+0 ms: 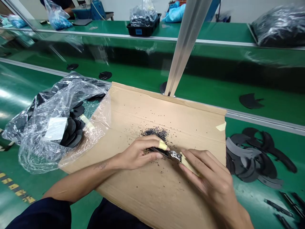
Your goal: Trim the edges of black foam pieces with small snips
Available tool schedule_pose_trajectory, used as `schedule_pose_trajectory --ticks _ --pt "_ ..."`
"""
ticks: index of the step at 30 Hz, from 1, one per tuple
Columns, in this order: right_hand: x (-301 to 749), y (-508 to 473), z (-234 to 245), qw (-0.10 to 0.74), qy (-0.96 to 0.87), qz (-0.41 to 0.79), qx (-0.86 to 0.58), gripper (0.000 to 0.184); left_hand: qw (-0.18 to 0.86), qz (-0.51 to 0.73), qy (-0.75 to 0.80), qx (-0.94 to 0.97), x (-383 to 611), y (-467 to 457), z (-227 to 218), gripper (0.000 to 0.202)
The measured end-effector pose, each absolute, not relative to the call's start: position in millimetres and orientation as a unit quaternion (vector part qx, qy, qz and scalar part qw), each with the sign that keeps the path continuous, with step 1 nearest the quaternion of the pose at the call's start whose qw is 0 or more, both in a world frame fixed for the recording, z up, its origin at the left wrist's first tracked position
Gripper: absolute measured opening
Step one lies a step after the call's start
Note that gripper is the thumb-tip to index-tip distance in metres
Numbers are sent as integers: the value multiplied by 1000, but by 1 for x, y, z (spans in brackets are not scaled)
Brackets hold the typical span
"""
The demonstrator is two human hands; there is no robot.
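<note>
Between thumb and forefinger, my left hand (140, 151) pinches a flat black plastic piece (164, 151); yellow tape wraps a fingertip. My right hand (209, 176) is closed round a pair of nippers (176, 155) whose grips look pale yellow. The metal jaws meet the right end of the black piece. Whether they are fully closed on it I cannot tell. Under and behind both hands lies a sheet of cardboard (143, 108), with a heap of tiny black trimmings (157, 132) scattered over it. My fingers hide much of the black piece.
Left of the cardboard sits a clear plastic bag (47, 105) with rounded black parts (72, 130). Curved black and grey parts (252, 156) pile up at right, near narrow black strips (278, 208). A metal post (183, 47) rises behind the cardboard. A black tray (143, 30) stands on the far ledge.
</note>
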State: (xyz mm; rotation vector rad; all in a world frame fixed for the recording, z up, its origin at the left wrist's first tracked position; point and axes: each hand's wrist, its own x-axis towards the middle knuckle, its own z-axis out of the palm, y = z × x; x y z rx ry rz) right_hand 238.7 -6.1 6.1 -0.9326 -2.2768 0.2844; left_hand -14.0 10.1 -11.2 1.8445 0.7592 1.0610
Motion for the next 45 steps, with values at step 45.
schedule_pose_trajectory --ticks 45 --pt "235 -6 7 417 -790 203 -401 34 359 425 351 753 -14 7 -14 26"
